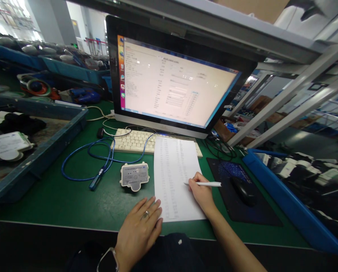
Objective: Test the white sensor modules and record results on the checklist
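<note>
My right hand [202,192] grips a white pen [211,184], its tip at the printed sheet of paper [174,170]. Rows of small print run down the sheet, too blurred to read. My left hand [142,224] lies flat with fingers stretched out, its fingertips at the paper's lower left edge; a ring and a watch show on it. Just beyond those fingers sits a small grey-and-white labelled plastic module [135,176] on the green table [101,207]. The far end of the paper overlaps a cream keyboard [135,140].
A monitor [174,83] showing a form stands behind the keyboard. Left lie a blue cable [69,177] and a bin [44,166] holding similar modules. On the right are a mouse [242,190] on a dark pad [231,213] and a blue bin [270,189] of parts.
</note>
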`<state>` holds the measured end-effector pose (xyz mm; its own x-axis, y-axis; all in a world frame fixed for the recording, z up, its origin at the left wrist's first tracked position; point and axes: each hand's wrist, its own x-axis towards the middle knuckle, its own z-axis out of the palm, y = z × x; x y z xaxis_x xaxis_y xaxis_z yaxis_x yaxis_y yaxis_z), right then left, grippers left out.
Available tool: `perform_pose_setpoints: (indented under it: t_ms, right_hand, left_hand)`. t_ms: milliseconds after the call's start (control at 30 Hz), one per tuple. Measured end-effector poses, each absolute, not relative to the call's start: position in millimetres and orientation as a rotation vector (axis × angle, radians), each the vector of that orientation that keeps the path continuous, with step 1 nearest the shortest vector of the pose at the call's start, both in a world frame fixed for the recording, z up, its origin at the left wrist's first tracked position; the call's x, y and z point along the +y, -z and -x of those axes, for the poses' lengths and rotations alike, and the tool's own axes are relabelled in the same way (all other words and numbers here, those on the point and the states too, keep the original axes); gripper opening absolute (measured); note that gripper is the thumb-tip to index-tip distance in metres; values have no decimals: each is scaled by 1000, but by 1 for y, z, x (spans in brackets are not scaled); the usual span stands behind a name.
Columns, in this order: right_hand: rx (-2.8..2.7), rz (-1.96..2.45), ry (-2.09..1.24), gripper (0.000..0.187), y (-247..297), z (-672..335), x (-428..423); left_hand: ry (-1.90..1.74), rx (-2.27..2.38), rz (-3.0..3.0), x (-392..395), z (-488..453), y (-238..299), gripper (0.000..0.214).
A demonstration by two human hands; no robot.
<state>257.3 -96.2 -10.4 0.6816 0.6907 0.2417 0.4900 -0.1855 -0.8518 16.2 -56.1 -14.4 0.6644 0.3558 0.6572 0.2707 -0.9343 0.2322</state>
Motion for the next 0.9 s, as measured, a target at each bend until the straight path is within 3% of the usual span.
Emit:
perform_pose_setpoints:
  t_ms: [900]
  right_hand:
    - [-800, 1774, -241, 22, 8, -263, -96]
  left_hand:
    - [-1161, 512, -2748, -55, -16, 14, 21]
